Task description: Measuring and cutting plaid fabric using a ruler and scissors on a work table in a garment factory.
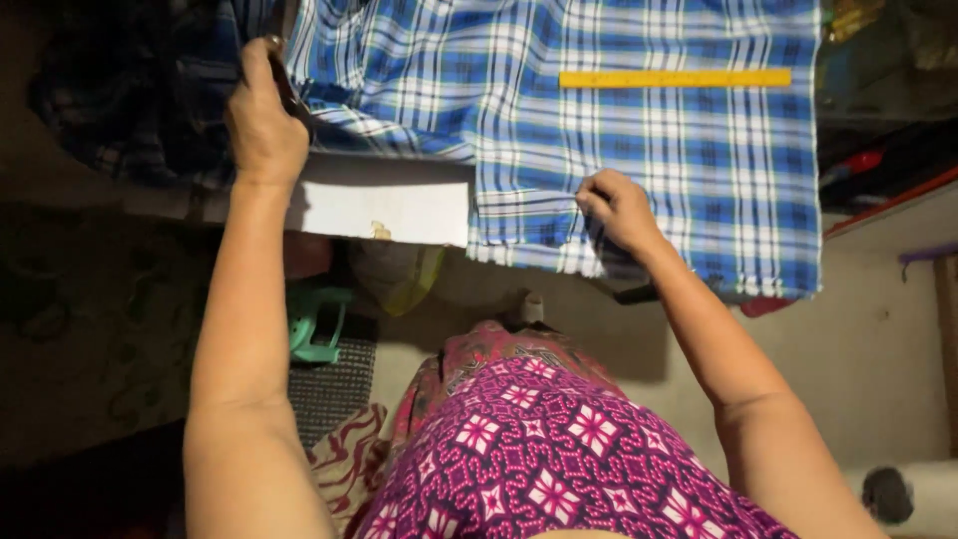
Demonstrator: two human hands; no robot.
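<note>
A blue-and-white plaid cloth (639,150) lies spread over the table (384,205), its long axis running left to right, with its near edge hanging over the table's front. The right hand (619,210) is nearer, curled shut and pinching the cloth at that near edge. The left hand (261,125) sits further left, closed around dark scissors (289,85) at the cloth's bunched left end. A yellow ruler (675,78) lies flat on the far side, parallel to the edge. The floor below is dim and cluttered.
</note>
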